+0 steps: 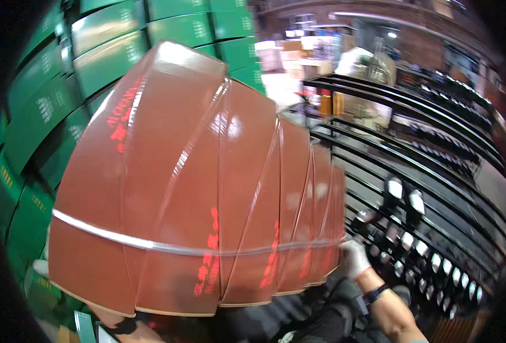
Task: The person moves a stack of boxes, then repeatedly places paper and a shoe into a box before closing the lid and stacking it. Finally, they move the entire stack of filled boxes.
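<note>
A long bundle of brown shoe boxes (pixel 190 160) with red print fills the middle of the picture, held between my two hands. A clear, shiny strap (pixel 133 242) runs along the bundle and binds the boxes together. My right hand (pixel 354 259), in a white glove, is closed at the right end of the bundle, close to the strap; its fingertips are partly hidden. At the bundle's left end, only a bit of my white-gloved left hand (pixel 40 267) shows. The left forearm passes beneath the boxes, which cover most of that hand.
Green boxes (pixel 107 51) are stacked high on the left and behind the bundle. On the right stands a black metal rack (pixel 413 148), with several dark shoes with white insoles (pixel 416 203) on it. Blurred cartons (pixel 293 60) lie farther back.
</note>
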The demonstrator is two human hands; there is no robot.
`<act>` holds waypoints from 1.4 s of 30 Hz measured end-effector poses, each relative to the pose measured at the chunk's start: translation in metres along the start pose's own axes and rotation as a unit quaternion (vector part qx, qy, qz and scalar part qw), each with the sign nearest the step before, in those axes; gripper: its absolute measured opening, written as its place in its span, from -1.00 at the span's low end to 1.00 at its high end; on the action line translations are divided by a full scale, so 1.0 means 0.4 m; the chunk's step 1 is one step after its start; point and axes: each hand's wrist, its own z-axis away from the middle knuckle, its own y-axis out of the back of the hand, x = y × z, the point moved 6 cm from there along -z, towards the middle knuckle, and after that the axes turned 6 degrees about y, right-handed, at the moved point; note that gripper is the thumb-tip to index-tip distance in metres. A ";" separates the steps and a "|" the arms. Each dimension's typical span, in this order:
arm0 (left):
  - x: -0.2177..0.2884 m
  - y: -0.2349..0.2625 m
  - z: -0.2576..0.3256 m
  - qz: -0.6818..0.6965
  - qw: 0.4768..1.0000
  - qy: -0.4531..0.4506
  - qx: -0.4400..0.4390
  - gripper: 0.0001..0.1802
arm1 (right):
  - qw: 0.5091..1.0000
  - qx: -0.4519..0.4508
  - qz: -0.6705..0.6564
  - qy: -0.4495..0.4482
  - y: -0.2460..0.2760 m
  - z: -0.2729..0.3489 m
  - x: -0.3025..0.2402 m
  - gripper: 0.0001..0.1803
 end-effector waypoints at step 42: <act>-1.027 -0.519 0.183 -0.645 0.674 0.204 -0.297 -0.50 | 0.615 0.383 0.672 0.153 0.736 0.631 -0.333 -0.86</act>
